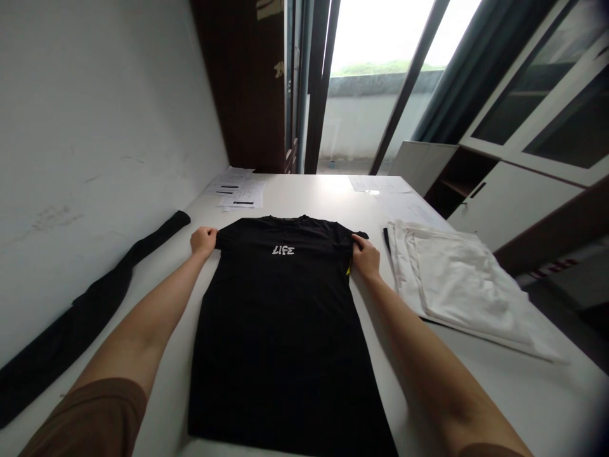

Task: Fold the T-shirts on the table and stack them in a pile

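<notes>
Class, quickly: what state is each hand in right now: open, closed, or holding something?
Left hand: closed, holding one sleeve of the black T-shirt.
Right hand: closed, holding the other sleeve.

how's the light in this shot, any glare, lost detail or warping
Head view: the window is blown out to white, with glare on the far end of the table; the black shirt is so dark that few folds show; the white cabinet at right tilts, probably from the wide lens.

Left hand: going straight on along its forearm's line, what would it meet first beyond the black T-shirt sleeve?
The left hand would probably meet flat white printed paper sheets; its height above them is unclear.
</notes>
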The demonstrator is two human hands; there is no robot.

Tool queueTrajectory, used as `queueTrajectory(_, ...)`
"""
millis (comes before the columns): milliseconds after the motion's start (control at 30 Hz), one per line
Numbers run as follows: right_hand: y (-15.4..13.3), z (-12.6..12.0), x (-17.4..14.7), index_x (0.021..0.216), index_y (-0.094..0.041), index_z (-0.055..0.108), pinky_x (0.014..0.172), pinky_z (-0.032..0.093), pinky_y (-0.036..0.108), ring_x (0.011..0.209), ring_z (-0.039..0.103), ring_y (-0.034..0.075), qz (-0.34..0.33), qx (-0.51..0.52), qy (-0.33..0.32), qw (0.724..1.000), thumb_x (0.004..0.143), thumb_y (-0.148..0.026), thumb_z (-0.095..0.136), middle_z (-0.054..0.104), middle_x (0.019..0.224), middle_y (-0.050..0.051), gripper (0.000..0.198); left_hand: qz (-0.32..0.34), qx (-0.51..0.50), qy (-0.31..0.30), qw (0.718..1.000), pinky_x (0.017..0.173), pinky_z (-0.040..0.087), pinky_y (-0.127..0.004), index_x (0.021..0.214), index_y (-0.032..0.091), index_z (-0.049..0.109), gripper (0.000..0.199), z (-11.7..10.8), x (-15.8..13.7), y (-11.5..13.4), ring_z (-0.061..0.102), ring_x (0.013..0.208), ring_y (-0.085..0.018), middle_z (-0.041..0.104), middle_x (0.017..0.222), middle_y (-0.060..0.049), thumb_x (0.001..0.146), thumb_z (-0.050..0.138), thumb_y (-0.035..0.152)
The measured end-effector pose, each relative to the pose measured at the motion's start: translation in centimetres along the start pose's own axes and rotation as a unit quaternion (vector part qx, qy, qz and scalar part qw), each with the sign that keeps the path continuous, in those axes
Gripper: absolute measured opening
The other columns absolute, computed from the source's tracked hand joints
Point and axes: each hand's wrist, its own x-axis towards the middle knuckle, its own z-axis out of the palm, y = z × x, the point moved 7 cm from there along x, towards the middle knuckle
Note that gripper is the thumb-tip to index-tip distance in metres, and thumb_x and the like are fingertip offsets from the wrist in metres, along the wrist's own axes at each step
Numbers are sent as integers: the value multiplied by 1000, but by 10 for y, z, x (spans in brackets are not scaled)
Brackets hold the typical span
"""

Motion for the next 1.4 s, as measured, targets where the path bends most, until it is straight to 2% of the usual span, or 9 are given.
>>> queueTrajectory(200,-6,2,-6,128,-14,71,106,48,41,115,67,27,10,-10,-3,1000,89,-19,45,72,127,13,47,-23,29,23,999,91,47,-38,105,18,76,35,5,-14,-3,62,110,-31,70,117,-16,97,46,33)
queueTrajectory(333,-6,-3,-10,127,-14,72,104,48,41,112,68,27,36,-32,17,999,91,-23,46,72,126,13,46,-39,48,37,997,98,44,-46,123,19,66,38,5,-8,0,53,127,-37,61,134,-19,99,43,38)
queueTrajectory(433,-7,-6,-12,122,-16,75,99,49,40,106,69,28,48,-51,16,997,92,-28,46,74,120,13,43,-45,53,-8,998,94,47,-47,135,21,57,48,10,8,-1,58,121,-37,62,133,-20,95,51,48)
queueTrajectory(533,-7,-7,-12,115,-19,78,94,50,39,100,70,28,67,-70,9,995,92,-30,46,76,113,12,41,-52,58,-82,994,84,52,-44,122,21,65,50,19,26,-5,67,106,-37,71,117,-18,85,63,55)
queueTrajectory(667,-7,-8,-11,111,-20,79,91,50,38,95,70,28,75,-76,0,994,91,-32,46,77,109,11,40,-38,66,-134,988,83,53,-38,95,24,73,28,26,45,0,68,102,-33,75,106,-12,75,73,44)
queueTrajectory(1000,-2,-7,-9,112,-19,78,95,51,39,98,70,27,45,-58,-2,997,92,-32,47,76,112,11,39,-36,62,-47,996,84,51,-46,111,18,72,31,10,50,41,65,108,-38,70,119,-22,88,56,31)
queueTrajectory(1200,-1,-8,-8,119,-19,75,101,49,41,108,69,29,69,-25,-12,997,95,-33,46,75,118,12,40,60,42,-37,997,105,45,-49,132,18,62,43,8,6,78,53,129,-36,59,140,-18,92,58,34)
queueTrajectory(1333,-10,-13,-11,134,-18,66,102,49,43,112,68,29,83,8,-28,996,95,-38,53,73,123,13,46,284,-44,-74,955,115,37,-41,127,17,63,37,-14,-84,112,51,132,-29,57,140,-13,95,53,32)
queueTrajectory(1400,-17,-12,-15,138,-19,63,98,52,43,104,70,28,85,25,-68,994,94,-40,58,74,118,12,49,362,-97,-162,913,108,44,-36,119,20,66,32,-29,-143,112,60,118,-25,65,127,-9,99,48,35)
